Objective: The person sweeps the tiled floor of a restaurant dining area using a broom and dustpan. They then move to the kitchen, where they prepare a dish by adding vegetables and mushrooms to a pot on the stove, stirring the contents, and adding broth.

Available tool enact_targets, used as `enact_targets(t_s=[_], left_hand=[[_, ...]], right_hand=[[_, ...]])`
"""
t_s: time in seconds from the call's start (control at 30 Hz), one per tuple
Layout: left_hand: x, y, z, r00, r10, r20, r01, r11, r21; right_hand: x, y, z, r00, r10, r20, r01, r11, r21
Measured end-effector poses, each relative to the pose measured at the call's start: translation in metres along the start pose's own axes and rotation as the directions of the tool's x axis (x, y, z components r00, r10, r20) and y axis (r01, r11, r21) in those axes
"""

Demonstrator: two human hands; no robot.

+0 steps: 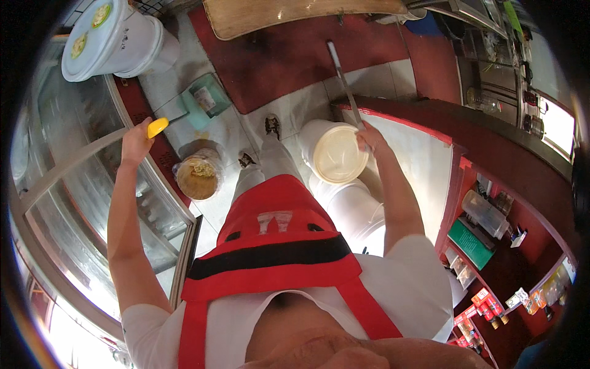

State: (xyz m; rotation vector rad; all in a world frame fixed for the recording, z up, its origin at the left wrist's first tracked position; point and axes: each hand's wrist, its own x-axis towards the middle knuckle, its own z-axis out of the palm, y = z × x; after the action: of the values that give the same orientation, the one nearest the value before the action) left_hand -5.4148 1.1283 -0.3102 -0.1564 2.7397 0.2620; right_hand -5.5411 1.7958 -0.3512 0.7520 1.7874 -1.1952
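Note:
My left hand (137, 142) is closed around the yellow grip (158, 127) of a long-handled dustpan. The translucent green pan (199, 105) is low over the floor tiles, with a pale patch showing in it. My right hand (370, 139) grips a slim grey pole (346, 85) that slants away over the red mat; I cannot tell what tool it belongs to. Close to that hand is a white bucket (340, 154) with a cream lid. Below my left hand and to its right stands a lined waste bin (198, 177), holding some pale yellowish scraps.
A glass-doored cabinet (87, 180) lines the left side. White lidded tubs (92, 41) are stacked at upper left. Ahead lie a red mat (267, 60) and a wooden board-like top (299, 16). More white buckets (350, 203) stand beside the dark red counter (498, 138) on the right.

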Motion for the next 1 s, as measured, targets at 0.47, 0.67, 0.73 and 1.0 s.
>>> enact_targets(t_s=[0.47,0.67,0.73,1.0], left_hand=[[0.012,0.045,-0.013,0.993,-0.120,-0.014,0.120,0.992,0.045],[-0.023,0.042,-0.066,0.982,-0.181,-0.060,0.186,0.979,0.086],[-0.024,0.036,-0.085,0.976,-0.188,-0.113,0.197,0.977,0.075],[0.049,0.039,-0.151,0.988,-0.018,-0.152,0.024,0.999,0.038]], right_hand=[[-0.048,-0.026,0.157,0.837,0.182,0.516,-0.089,0.976,-0.199],[-0.075,-0.054,0.045,0.916,0.164,0.367,-0.035,0.943,-0.332],[-0.071,-0.077,0.024,0.919,0.219,0.327,-0.124,0.950,-0.285],[-0.042,-0.147,0.041,0.836,0.287,0.468,-0.424,0.879,0.218]])
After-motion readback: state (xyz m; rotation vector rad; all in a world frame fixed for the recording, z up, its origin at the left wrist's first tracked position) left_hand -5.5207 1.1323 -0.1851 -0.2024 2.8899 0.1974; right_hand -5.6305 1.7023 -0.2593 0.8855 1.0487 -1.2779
